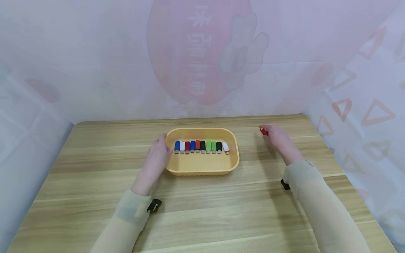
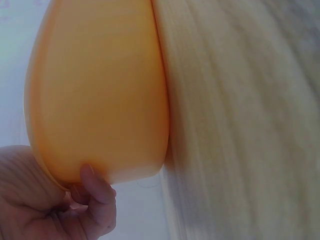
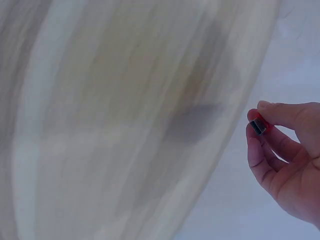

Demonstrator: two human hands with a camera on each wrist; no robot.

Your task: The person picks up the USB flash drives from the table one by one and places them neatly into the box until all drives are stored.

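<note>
In the head view we see our left hand (image 1: 158, 154) gripping the left rim of the yellow tray (image 1: 202, 168) at mid-frame on the worktop (image 1: 95, 182), a row of USB sticks (image 1: 201, 146) inside. Our right hand (image 1: 278, 138), right of the tray, pinches a red USB stick (image 1: 263, 131).

The left wrist view shows fingers (image 2: 95, 192) curled around the tray's rim.

In the right wrist view, thumb and fingers clamp the red stick at the right edge.

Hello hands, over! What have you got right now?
Left hand holds yellow tray rim. Right hand pinches red USB stick above table. Nothing between stick and tray.
</note>
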